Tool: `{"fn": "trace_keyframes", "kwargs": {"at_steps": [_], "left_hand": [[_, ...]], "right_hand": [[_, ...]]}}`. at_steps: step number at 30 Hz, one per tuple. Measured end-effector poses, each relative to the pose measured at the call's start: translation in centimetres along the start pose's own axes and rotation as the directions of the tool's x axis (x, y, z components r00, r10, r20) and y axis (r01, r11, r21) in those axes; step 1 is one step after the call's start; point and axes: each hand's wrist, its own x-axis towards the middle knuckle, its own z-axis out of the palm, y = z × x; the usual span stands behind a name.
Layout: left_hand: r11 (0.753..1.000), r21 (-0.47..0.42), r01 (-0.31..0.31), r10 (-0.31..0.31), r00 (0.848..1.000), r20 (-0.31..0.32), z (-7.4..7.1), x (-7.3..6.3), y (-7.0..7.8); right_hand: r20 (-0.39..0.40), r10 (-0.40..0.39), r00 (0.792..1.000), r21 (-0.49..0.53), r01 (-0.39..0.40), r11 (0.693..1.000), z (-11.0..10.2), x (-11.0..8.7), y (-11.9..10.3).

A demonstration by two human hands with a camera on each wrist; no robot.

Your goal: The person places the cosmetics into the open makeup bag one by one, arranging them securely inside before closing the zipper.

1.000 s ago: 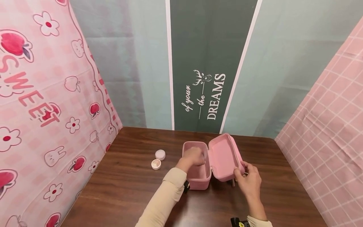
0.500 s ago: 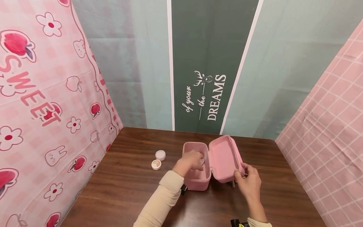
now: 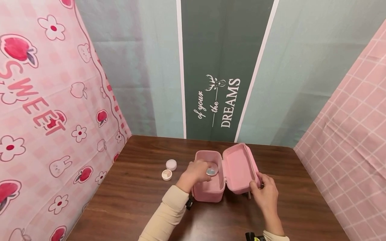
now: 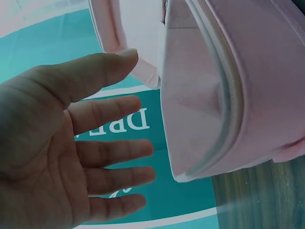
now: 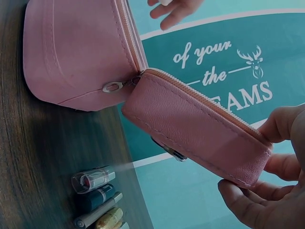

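A pink zip-up cosmetic case (image 3: 208, 196) stands on the table with its lid (image 3: 239, 169) hinged out to the right. My left hand (image 3: 196, 172) is over the case's mouth, fingers spread. In the left wrist view its palm (image 4: 43, 157) and straight fingers hold nothing. Next to those fingers, the head view shows a small round pink-and-grey piece (image 3: 212, 170), apparently in the case. A bit of white shows by the left fingers (image 5: 174, 13) in the right wrist view. My right hand (image 3: 266, 194) pinches the lid's outer corner between thumb and fingers.
Left of the case lie a round white compact (image 3: 171, 164) and an open pot with sectioned beige tones (image 3: 167, 174). Behind the lid, the right wrist view has a clear-capped lipstick (image 5: 93, 180) and several other small tubes on the wooden table (image 3: 129, 201).
My left hand has drawn back leftward and its fingers have spread, uncovering the round piece near them. My right hand keeps its hold on the lid, almost unmoved.
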Motion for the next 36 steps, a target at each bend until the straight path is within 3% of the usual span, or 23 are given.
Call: {"fn": "trace_keyframes", "kwargs": {"at_steps": [16,26,36], "left_hand": [[0.999,-0.012,0.031,-0.032,0.993,-0.114,0.2,-2.4,-2.2],[0.998,-0.003,0.064,-0.063,0.971,-0.229,1.2,-3.2,-3.9],[0.999,0.019,0.049,-0.041,0.950,-0.311,2.2,-3.9,-5.4]], "right_hand": [[-0.004,0.025,1.000,0.020,-0.025,0.999,0.2,-0.3,0.0],[-0.053,0.004,0.999,0.040,-0.002,0.999,0.4,-0.5,0.2],[-0.060,-0.015,0.998,0.044,0.017,0.999,0.7,-0.4,0.3]]}}
